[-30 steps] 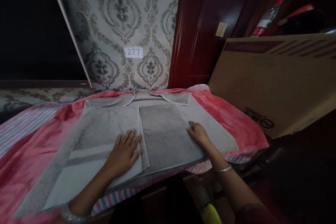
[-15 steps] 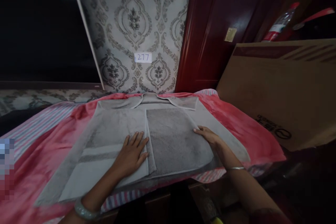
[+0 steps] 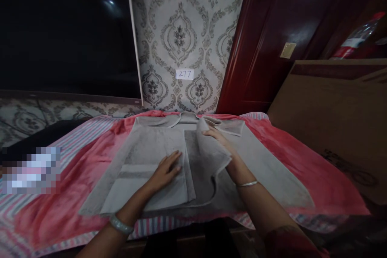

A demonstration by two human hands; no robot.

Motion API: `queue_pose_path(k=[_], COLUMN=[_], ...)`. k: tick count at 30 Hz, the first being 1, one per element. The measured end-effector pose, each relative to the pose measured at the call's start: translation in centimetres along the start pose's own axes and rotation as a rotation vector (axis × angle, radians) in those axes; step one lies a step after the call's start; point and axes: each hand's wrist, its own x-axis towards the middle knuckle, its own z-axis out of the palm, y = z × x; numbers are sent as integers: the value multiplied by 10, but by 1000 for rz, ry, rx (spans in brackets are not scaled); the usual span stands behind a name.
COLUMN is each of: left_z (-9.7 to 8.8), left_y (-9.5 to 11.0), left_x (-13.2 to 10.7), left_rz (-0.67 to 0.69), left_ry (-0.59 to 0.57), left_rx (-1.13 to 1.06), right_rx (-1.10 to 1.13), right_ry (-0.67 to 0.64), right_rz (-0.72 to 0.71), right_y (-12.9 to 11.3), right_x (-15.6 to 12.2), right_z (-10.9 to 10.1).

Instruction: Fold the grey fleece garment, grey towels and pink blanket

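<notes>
A grey plush garment [image 3: 145, 145] with pale edging and a collar at its far end lies spread out. My left hand [image 3: 167, 170] rests on its left front panel, fingers stretched out, near the middle edge. With my right hand [image 3: 225, 149] I hold the right front panel [image 3: 211, 145], which is raised and bent over toward the left. Part of that hand is hidden behind the raised cloth. Under the lifted panel a darker grey layer [image 3: 195, 169] shows.
A pink blanket [image 3: 329, 185] and a striped sheet [image 3: 81, 133] lie under the garment. At right stands a cardboard box [image 3: 326, 125], with a plastic bottle [image 3: 359, 36] behind its top edge. A dark screen [image 3: 66, 40] and a patterned wall [image 3: 181, 20] are at the back.
My right hand has moved left and away from me, lifting the right panel that lay flat and bending it over. The left hand stays on the left panel. The view has shifted left.
</notes>
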Motion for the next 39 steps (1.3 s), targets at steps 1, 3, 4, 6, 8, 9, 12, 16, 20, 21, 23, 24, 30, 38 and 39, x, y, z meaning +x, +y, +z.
queue_pose_path(k=[1, 3, 4, 6, 8, 9, 12, 16, 20, 21, 23, 24, 30, 38, 39], left_z=[-9, -32, -43, -64, -76, -79, -80, -79, -90, -92, -95, -95, -88, -117, -120], left_y=[-2, -9, -13, -23, -38, -46, -70, -82, -63, -56, -44, -39, -39, -70, -74], left_x=[2, 4, 4, 4, 0, -2, -7, -2, 13, 17, 26, 31, 53, 76, 79], left_rz=[-57, -186, -249, -361, -434, -451, -433, -356, -328, -315, -235, -170, -92, -438, -487], left_ry=[71, 220, 289, 371, 387, 377, 380, 396, 373, 319, 182, 120, 47, 355, 369], left_rx=[-195, -577, -726, -903, -929, -903, -778, -540, 142, 311, 553, 632, 640, 300, 252], right_rx=[249, 592, 675, 741, 716, 713, 736, 705, 716, 724, 727, 728, 773, 793, 793], right_ry=[-98, -253, -315, -415, -538, -592, -653, -501, -196, -99, 78, 137, 226, 185, 183], right_rz=[-19, -29, -32, -4, 68, 98, 153, 170, 178, 185, 205, 213, 200, 192, 193], right_y=[-21, -60, -76, -98, -107, -107, -90, -48, 6, 21, 49, 61, 98, 105, 106], right_x=[9, 21, 22, 18, 9, 3, -8, -9, 0, 2, 4, 3, -6, -2, -2], right_z=[18, 60, 82, 126, 161, 174, 189, 165, 125, 116, 102, 97, 94, 99, 99])
